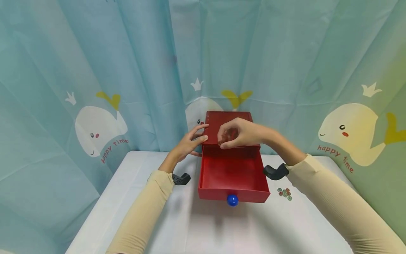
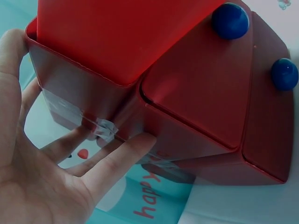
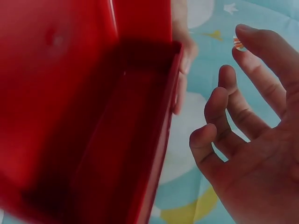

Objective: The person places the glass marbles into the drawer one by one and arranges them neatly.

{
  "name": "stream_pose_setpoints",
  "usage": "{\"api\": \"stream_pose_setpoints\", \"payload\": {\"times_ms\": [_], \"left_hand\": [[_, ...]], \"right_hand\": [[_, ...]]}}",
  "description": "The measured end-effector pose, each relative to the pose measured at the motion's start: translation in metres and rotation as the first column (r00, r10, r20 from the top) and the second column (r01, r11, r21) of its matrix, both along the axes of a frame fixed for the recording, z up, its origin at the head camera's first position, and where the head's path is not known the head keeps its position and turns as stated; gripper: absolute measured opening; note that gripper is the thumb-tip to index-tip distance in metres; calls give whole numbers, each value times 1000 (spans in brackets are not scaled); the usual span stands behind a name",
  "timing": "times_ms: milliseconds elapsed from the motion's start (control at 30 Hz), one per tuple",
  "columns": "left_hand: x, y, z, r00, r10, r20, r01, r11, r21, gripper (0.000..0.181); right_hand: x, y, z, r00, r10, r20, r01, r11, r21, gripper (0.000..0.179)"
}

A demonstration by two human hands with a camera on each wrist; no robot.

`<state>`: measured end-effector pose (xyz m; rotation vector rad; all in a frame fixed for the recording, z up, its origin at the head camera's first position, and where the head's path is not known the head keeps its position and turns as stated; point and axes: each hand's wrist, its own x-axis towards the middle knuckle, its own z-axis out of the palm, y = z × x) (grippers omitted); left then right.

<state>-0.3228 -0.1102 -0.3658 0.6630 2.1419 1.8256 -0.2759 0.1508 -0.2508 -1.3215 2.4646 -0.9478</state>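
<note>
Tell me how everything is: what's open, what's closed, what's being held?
Top drawer: pulled open.
Middle drawer: closed.
Bottom drawer: closed.
Red box: standing on the table.
Left hand: spread, touching the red box's side.
Right hand: pinching a small striped piece.
Glassy pieces: lying clustered on the table.
Curtain: hanging in folds.

The boxy red drawer unit [image 1: 222, 118] is sitting on the white table [image 1: 219, 233] in front of the blue-green fabric curtain [image 1: 269, 70], with its rectangular red drawer [image 1: 233, 173] sticking out front. Round red-and-green glassy marbles [image 1: 284, 192] are lying off to the right, and the left hand [image 1: 187, 144] is touching the unit's left side.
</note>
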Motion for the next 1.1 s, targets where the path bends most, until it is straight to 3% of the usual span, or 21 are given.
{"api": "stream_pose_setpoints", "payload": {"times_ms": [367, 1100], "left_hand": [[1, 1, 0, 1000, 16, 0, -16, 1000, -9, 54], [3, 1, 2, 1000, 10, -5, -10, 1000, -17, 57]], "right_hand": [[-5, -17, -14, 998, 55, -14, -55, 998, 17, 8], [-4, -18, -18, 999, 52, -10, -52, 999, -3, 11]]}}
